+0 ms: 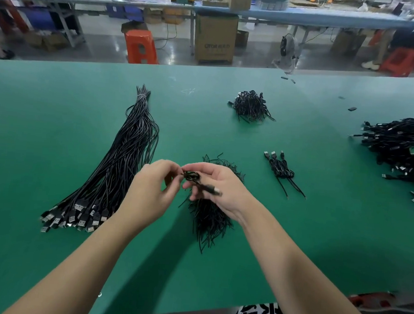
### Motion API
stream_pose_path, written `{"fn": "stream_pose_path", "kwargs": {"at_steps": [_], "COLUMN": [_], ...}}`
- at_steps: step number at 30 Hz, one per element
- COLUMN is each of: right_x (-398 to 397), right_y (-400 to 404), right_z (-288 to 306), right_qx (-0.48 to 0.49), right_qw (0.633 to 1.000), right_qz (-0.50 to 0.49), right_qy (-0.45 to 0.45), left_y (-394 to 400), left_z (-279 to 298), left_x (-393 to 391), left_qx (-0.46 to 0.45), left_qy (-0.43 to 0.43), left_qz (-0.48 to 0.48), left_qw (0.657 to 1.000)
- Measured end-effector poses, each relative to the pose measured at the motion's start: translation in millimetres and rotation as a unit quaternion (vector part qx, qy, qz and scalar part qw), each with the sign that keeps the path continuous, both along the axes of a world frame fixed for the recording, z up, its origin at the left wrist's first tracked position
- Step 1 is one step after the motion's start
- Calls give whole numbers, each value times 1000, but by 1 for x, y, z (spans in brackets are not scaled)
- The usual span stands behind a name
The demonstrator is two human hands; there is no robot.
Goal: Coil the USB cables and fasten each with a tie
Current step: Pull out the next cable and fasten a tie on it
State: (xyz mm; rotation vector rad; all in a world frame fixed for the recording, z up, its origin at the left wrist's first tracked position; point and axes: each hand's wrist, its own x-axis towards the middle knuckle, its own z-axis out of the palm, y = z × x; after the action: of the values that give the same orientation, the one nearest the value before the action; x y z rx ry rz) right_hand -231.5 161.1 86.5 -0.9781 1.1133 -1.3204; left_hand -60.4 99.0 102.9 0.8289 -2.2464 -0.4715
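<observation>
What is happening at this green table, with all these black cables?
A person is bundling USB cables. Both hands hold one small coiled cable above the pile of ties: the right hand grips the coil, its plug sticking out, while the left hand pinches at it, apparently fastening a tie. A long bunch of uncoiled cables lies to the left. A few finished coils lie to the right on the table, with a larger heap at the far right.
</observation>
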Motion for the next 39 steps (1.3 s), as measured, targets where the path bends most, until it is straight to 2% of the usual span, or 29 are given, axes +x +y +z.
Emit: {"fn": "stream_pose_path", "kwargs": {"at_steps": [2, 5, 7, 9, 12, 16, 18, 22, 24, 27, 30, 35, 37, 39], "right_x": [-1, -1, 0, 1, 0, -5, -7, -10, -12, -17, -20, -25, -33, -45], "right_y": [2, 0, -3, -6, -8, -2, 0, 3, 3, 4, 5, 1, 0, -1], "right_z": [-1, -4, -5, -8, -10, -6, -7, -3, -2, -6, -9, -12, -10, -6], "right_qx": [-22, -24, 6, 27, 45, 66, 60, 32, 27, 23, 26, 45, 66, 99], "right_qw": [999, 995, 980, 968, 967, 982, 979, 981, 984, 986, 989, 990, 983, 960], "right_qz": [33, -17, -76, -97, -85, 15, 40, 61, 61, 70, 78, 38, 3, -34], "right_qy": [-10, 92, 181, 230, 237, 174, 189, 182, 162, 150, 119, 126, 173, 261], "left_y": [-4, -3, 0, 3, -1, -7, -9, -9, -7, -7, -11, -17, -26, -42], "left_z": [-1, -1, -1, -3, -11, -20, -22, -18, -13, -7, -7, -23, -37, -57], "left_x": [1, -1, -4, -6, -7, -2, 0, -1, -2, -2, 0, -6, -9, -9], "left_qx": [96, 137, 64, -77, -247, -293, -294, -282, -244, -104, 16, 32, 24, 18], "left_qy": [42, 57, 30, -25, -110, -121, -112, -75, -49, -10, 16, -2, -31, -88], "left_qz": [27, 27, 16, -9, -35, -45, -55, -66, -68, -44, 3, 20, 39, 87], "left_qw": [994, 989, 997, 997, 962, 947, 948, 954, 966, 994, 1000, 999, 998, 992]}}
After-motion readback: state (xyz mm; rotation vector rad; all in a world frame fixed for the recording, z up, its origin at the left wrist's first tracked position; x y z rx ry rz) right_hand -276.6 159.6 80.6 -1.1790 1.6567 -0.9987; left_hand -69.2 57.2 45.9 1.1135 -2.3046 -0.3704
